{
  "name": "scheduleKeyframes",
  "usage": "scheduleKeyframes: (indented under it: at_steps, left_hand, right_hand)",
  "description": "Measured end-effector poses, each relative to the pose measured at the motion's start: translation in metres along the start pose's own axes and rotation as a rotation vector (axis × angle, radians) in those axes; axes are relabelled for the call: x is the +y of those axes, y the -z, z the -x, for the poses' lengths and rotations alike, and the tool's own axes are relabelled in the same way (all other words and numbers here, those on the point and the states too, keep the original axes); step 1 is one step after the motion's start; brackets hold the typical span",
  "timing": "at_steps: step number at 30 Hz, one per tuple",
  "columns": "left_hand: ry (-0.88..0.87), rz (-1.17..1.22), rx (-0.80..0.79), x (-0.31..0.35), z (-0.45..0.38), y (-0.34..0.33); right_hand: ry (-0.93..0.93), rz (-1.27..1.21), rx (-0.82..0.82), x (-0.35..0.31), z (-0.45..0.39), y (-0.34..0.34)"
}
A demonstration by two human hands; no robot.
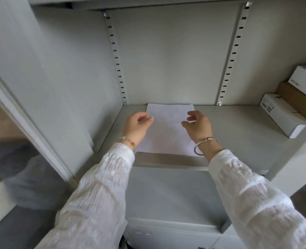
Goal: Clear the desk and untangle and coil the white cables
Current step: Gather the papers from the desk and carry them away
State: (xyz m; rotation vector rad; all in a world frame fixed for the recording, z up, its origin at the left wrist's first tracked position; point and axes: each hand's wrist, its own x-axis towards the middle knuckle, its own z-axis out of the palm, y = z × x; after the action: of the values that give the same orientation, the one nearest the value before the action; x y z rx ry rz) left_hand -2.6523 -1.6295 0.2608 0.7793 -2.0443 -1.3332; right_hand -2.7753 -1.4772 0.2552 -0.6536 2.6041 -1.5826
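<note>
Reaching into a grey metal cabinet with both arms in white embroidered sleeves, over a stack of white paper lying flat on the shelf, far edge near the back panel, near edge at the shelf's front lip. Left hand at the paper's left edge, fingers loosely curled and a little spread, tips over the sheet's margin; contact with the paper hard to tell, nothing pinched. Right hand at the paper's right edge, fingers likewise relaxed and partly bent above the sheet, holding nothing; touching or just hovering, cannot tell. Beaded bracelet with an orange and a pale blue bead on the left wrist; plain silver bangle on the right wrist. Slotted uprights running up the cabinet's back on both sides of the paper. At the far right of the same shelf, well apart from the hands, a white carton lying lengthwise, a brown cardboard box behind it, and another white box on top with small grey lettering too blurred to read. Open cabinet door at left, its lower glazed part giving a dim reflection. No white cables or bench anywhere in view.
</note>
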Motion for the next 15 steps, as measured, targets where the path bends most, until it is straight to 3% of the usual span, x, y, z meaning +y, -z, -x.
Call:
scheduleKeyframes:
  at_steps: [9, 15]
  left_hand:
    - [0.030, 0.048, 0.139, 0.014, 0.168, 0.033]
    - [0.135, 0.040, 0.356, 0.006, 0.318, 0.056]
  right_hand:
    - [0.196, -0.167, -0.212, -0.018, 0.114, 0.004]
    - [0.284, -0.195, -0.478, -0.016, 0.233, 0.017]
